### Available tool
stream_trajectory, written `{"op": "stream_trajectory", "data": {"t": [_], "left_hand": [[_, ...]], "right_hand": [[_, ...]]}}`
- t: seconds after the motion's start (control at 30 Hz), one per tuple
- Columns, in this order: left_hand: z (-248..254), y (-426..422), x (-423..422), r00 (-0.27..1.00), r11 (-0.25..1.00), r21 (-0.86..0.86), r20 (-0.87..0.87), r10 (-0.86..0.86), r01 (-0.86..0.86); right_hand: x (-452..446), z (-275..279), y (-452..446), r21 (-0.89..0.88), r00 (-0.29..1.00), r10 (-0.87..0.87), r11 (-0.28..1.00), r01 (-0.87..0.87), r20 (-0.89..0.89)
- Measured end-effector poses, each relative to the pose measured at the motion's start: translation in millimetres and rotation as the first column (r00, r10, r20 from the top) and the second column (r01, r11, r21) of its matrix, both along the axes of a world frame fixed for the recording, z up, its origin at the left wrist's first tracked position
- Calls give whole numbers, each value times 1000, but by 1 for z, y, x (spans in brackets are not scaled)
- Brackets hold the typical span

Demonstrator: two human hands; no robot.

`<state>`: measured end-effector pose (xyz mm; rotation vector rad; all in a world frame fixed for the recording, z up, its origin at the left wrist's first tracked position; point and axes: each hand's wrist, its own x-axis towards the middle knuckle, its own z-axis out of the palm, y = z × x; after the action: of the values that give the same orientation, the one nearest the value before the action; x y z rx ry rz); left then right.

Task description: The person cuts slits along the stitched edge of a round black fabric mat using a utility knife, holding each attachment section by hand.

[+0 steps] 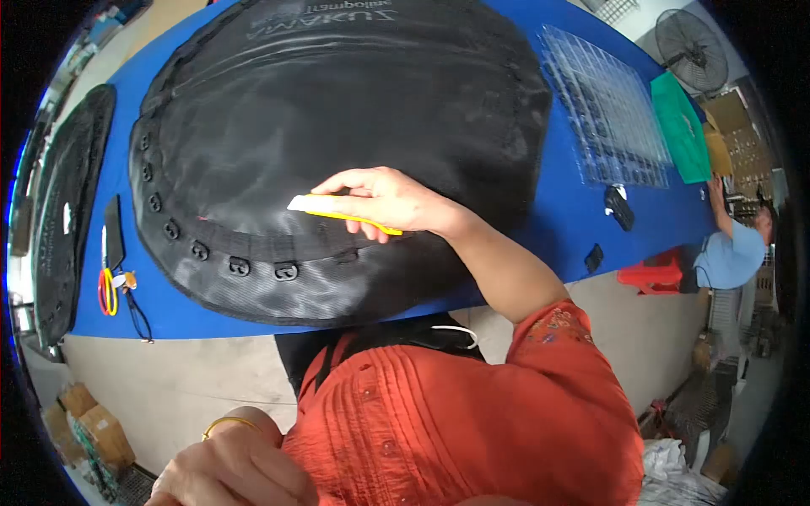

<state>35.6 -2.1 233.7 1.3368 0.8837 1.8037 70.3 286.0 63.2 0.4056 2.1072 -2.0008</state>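
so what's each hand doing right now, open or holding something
Left hand: loosely curled; cannot tell whether it holds anything.
Right hand: closed, holding a yellow tool with a white tip.

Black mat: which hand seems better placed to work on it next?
Probably the right hand: it is over the black mat, holding a yellow tool. The left hand is away from the mat.

On the table [544, 223], a trampoline mat [354, 126] fills the middle; the right hand [390, 202] is over its near part, holding a slim hand tool [318, 205]. Scissors [107, 295] lie left of it, with a second mat [67, 211] farther left. Rightward come a stack of plastic sheets [607, 110], then a bin [680, 126], with a fan [692, 52] behind.
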Motion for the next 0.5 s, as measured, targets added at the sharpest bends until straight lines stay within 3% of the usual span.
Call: {"op": "stream_trajectory", "data": {"t": [0.07, 0.13, 0.17, 0.3, 0.37, 0.5], "left_hand": [[-9, 7, 5, 997, 997, 63, 62, -55, 51], [-15, 12, 11, 986, 961, 276, 163, -43, -4], [-15, 12, 9, 966, 950, 304, 217, -137, 66], [-3, 12, -8, 976, 972, 167, 117, -186, 165], [-9, 16, -21, 888, 890, 196, 133, -439, 411], [-6, 22, -27, 861, 870, 137, 136, -491, 474]], "right_hand": [[0, -2, 1, 0, 1000, 1, 1000, -1, -7], [0, -4, 1, -7, 999, 12, 1000, -12, -30], [0, -1, 0, -3, 1000, 10, 1000, -10, -18], [-2, -4, 1, 10, 1000, 16, 1000, -16, -21], [-1, -7, 1, 0, 999, 9, 1000, -9, -47], [-2, -6, 1, 30, 1000, 11, 999, -10, -22]]}}
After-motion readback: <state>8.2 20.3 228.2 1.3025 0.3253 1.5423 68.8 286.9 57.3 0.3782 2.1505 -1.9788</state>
